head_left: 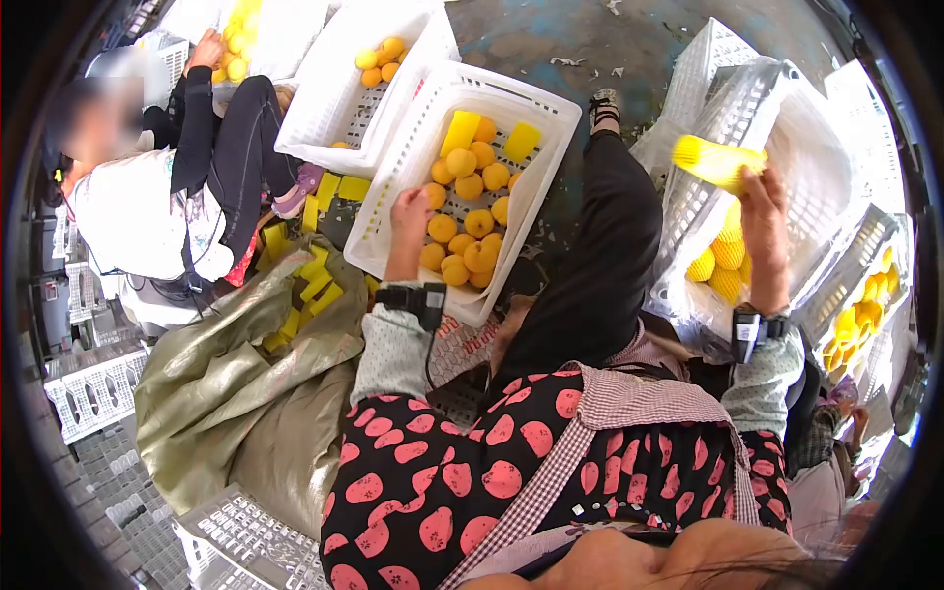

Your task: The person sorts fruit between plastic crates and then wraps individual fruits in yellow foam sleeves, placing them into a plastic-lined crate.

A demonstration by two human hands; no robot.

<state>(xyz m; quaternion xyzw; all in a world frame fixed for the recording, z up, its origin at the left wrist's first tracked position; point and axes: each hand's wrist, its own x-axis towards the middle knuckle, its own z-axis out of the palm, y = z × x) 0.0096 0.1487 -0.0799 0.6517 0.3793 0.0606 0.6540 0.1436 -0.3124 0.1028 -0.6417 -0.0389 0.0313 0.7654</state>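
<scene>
My right hand [765, 206] is closed on one end of a yellow foam net sleeve [718, 163], held over a plastic-lined white crate [821, 162]. Below it in that crate lie several yellow net-wrapped fruits [726, 258]. My left hand [409, 218] reaches over the left side of another white crate [547, 110], its fingers curled at a round orange-yellow fruit [434, 196]. Several bare fruits [480, 258] of the same kind fill the middle of this crate. Two flat yellow sleeves [522, 143] lie among them at the far end.
Left of me, a big olive sack [236, 364] holds yellow sleeves [317, 280]. Another white crate [324, 98] with a few fruits adjoins mine. A seated person [147, 197] works at the upper left. A crate of wrapped fruits [855, 324] stands at the right.
</scene>
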